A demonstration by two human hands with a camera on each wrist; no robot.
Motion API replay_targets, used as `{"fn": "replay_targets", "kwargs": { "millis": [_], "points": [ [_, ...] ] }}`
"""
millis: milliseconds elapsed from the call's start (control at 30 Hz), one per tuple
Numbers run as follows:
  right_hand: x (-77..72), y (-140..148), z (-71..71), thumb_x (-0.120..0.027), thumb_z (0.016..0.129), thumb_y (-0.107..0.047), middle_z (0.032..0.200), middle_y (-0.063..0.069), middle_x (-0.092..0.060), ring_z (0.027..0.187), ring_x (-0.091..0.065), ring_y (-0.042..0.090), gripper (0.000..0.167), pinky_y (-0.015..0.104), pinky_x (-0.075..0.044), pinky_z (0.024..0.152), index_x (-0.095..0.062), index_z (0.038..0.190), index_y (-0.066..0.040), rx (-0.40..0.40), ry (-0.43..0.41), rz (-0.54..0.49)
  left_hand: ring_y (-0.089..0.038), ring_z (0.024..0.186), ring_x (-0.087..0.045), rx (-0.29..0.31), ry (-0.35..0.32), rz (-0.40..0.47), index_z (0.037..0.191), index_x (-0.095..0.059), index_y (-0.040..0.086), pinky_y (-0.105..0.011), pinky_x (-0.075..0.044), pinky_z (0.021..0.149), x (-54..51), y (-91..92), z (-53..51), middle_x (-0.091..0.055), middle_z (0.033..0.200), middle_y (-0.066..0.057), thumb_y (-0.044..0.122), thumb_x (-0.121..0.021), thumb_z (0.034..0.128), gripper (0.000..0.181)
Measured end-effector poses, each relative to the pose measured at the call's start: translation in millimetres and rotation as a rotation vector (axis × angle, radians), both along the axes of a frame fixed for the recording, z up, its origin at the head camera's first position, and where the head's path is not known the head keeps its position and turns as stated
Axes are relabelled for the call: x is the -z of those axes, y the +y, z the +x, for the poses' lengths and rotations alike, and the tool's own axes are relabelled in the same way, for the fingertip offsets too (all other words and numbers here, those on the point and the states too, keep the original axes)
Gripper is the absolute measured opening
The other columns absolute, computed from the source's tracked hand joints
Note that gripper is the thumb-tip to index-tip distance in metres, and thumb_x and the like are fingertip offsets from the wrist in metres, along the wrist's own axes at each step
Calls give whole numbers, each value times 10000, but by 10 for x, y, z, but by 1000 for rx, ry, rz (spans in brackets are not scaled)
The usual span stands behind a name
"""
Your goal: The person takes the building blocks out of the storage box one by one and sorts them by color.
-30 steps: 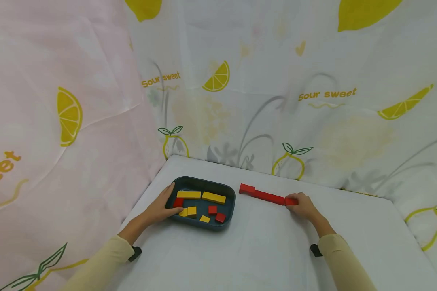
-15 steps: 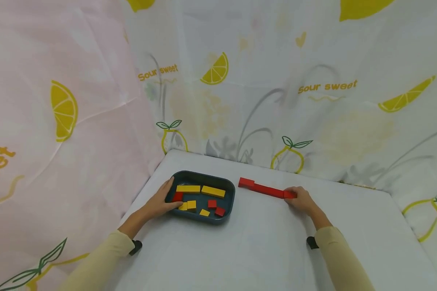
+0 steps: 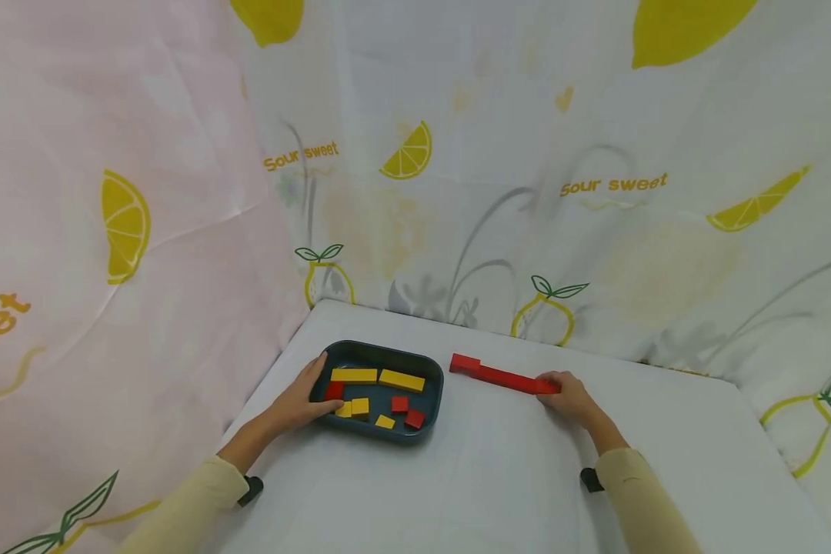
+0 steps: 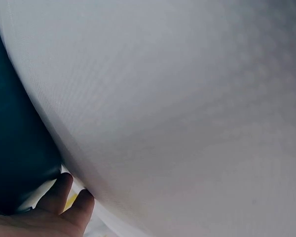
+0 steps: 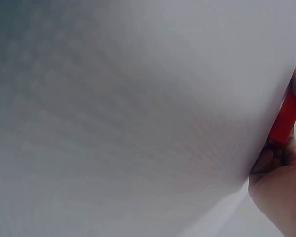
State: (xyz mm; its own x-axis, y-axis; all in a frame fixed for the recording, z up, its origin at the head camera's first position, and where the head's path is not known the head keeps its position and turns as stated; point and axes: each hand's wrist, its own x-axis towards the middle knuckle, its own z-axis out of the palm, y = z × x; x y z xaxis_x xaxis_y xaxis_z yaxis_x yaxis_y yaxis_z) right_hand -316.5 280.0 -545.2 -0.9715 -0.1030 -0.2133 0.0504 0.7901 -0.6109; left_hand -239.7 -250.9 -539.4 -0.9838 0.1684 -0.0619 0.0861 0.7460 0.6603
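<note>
Red end block (image 3: 545, 385) lies at the right end of a row, right of centre in the lower half of the head view, pinched between the thumb and fingers of the right hand (image 3: 572, 397). Its left side appears to meet a long red bar (image 3: 505, 378), which slants up and leftward to a wider red block (image 3: 465, 363). At the right edge of the right wrist view the fingers bend around red, though the frame cuts them off and it is hard to say exactly which ones bear on it. Left of centre in the head view, a dark blue tray (image 3: 405, 440) stands near the row but apart from it. Across the tray's left end the left hand (image 3: 298, 404) is spread, fingers along the outer side, thumb reaching over the rim. Inside, two yellow bars (image 3: 402, 381) lie nearly end to end along the far side, two small yellow blocks (image 3: 360, 408) sit by the thumb, a yellow piece (image 3: 385, 422) lies near the front wall, and two red cubes (image 3: 399, 404) rest to the right. Lemon-printed cloth (image 3: 616, 261) fills the upper frame behind the white table (image 3: 492, 485).
</note>
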Motion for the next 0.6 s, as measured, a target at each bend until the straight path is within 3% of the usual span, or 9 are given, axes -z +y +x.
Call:
{"fn": "replay_targets", "kwargs": {
  "millis": [333,500,600],
  "points": [
    [10,-18,24,-658,928,-175,1328,249,-492,1196,-432,413,417,587,-434,975,-583,1321,-57,0,3,-11,-442,1435,-263,-4,15,19,1598,-53,102,-667,-264,1139,6,-8,27,-115,1636,-234,530,-687,865,1059],
    [37,-28,69,-666,923,-184,1318,254,-488,1181,-436,411,422,574,-445,959,-583,1318,-60,-4,-25,5,-437,1444,-253,-1,-22,19,1598,-52,98,-656,-262,1146,37,-22,64,-107,1640,-231,517,-704,857,1072],
    [41,-36,89,-662,924,-176,1311,252,-488,1176,-436,410,421,572,-444,956,-580,1320,-58,4,-25,-6,-440,1435,-262,1,-12,19,1597,-59,98,-660,-265,1142,44,-19,77,-117,1636,-237,510,-708,856,1068]
  ]
}}
